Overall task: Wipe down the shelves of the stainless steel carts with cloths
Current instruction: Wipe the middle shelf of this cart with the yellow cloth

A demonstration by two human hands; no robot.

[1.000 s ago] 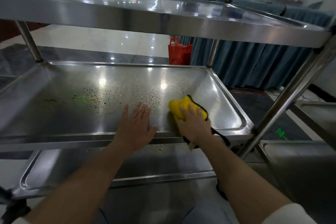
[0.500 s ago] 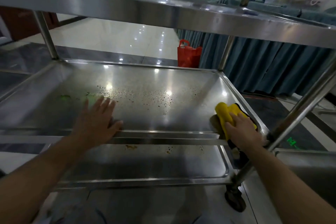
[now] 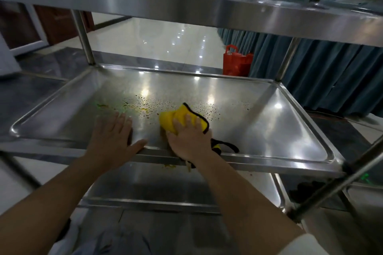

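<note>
The left hand lay flat, fingers straight, on the near rim of the stainless steel cart's middle shelf, beside brownish droplets. Just right, the right hand pressed a bunched yellow, black-edged cloth, covering its middle; whether the fingers curled was unclear.

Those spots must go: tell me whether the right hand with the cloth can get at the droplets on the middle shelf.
Probably yes: the right hand presses the yellow cloth beside the droplets, with only bare steel between.
</note>
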